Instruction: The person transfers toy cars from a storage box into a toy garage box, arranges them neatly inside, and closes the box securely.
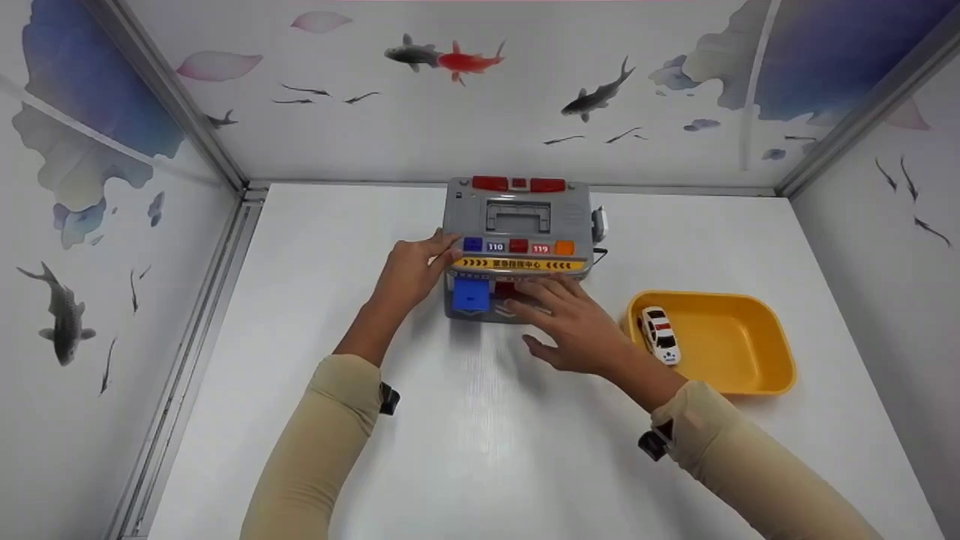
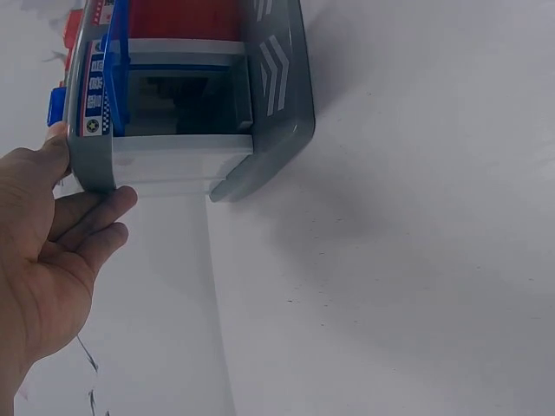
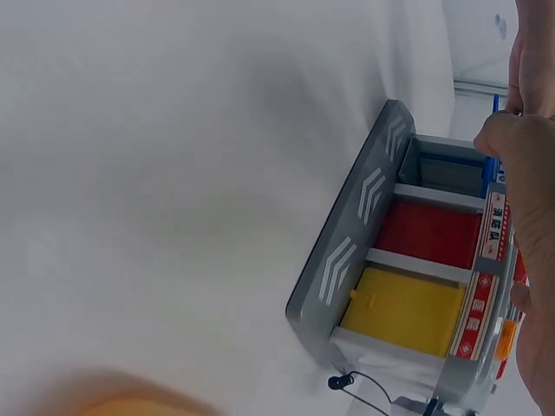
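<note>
A grey toy garage [image 1: 465,214] with coloured buttons on its roof stands against the back wall. My left hand [image 1: 411,271] grips its front left corner, thumb on the upper edge and fingers against the side, as the left wrist view shows. The blue door [image 1: 471,295] is swung up and juts forward, leaving the bay behind it exposed. In the right wrist view the red door [image 3: 429,234] and yellow door [image 3: 406,308] are down. My right hand [image 1: 574,326] spreads its fingers over the garage's front, partly hiding those doors in the head view.
A yellow bin [image 1: 739,300] stands to the right, with a white toy police car [image 1: 660,335] with a red mark inside. A small white part [image 1: 600,224] and a dark cord [image 1: 601,255] stick out from the garage's right side. Printed walls enclose the white table [image 1: 465,450].
</note>
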{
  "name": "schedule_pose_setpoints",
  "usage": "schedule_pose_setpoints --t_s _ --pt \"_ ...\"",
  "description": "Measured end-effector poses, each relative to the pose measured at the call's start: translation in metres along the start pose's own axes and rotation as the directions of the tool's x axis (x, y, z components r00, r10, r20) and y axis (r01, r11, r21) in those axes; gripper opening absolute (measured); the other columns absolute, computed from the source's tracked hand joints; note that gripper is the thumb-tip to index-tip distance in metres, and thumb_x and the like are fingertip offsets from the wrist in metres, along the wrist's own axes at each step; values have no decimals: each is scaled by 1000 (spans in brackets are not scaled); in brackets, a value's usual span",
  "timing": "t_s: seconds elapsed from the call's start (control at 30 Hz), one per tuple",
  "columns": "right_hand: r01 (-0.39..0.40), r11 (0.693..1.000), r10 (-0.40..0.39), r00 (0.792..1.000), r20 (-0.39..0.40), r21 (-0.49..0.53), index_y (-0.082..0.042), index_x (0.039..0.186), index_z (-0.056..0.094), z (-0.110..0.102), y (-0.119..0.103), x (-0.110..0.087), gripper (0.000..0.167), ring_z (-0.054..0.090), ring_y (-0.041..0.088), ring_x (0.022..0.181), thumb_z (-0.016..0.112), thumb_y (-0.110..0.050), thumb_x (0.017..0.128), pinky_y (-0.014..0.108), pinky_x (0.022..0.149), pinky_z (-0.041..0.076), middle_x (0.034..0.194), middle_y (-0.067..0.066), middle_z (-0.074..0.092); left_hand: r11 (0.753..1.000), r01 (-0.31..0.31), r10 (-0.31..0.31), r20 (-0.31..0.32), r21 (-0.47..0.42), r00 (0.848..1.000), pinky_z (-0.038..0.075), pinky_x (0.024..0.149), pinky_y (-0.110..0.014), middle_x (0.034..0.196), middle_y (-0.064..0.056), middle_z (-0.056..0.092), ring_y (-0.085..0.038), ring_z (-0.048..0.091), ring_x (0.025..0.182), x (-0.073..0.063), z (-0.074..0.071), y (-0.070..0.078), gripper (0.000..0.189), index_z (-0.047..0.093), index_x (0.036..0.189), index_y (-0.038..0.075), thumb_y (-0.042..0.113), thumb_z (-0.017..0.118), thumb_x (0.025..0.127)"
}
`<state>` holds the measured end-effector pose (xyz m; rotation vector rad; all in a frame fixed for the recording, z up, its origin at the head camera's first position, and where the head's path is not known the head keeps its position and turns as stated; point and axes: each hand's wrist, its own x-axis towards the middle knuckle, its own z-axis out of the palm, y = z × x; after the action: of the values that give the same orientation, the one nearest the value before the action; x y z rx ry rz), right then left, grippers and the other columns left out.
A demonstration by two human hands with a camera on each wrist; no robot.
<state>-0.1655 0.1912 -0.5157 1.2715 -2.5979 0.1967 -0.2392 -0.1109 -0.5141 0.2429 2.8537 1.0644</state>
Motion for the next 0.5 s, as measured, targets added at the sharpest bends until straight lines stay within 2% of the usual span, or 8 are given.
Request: schedule_pose_setpoints --t_s 0.23,0.5 --pt "-61 998 62 996 62 -8 -21 153 64 -12 18 -30 63 55 33 151 84 -42 97 64 129 42 161 9 60 1000 13 -13 10 -3 1000 47 128 -50 166 -11 53 -34 55 155 1 0 1 53 61 158 28 51 61 111" --pt "-135 991 136 987 88 -15 -18 157 60 -23 41 -63 66 55 36 150 80 -42 99 68 127 43 165 13 57 1000 25 -24 12 -13 1000 45 130 -51 167 -9 52 -34 54 157 1 0 1 53 60 159 29 52 61 111"
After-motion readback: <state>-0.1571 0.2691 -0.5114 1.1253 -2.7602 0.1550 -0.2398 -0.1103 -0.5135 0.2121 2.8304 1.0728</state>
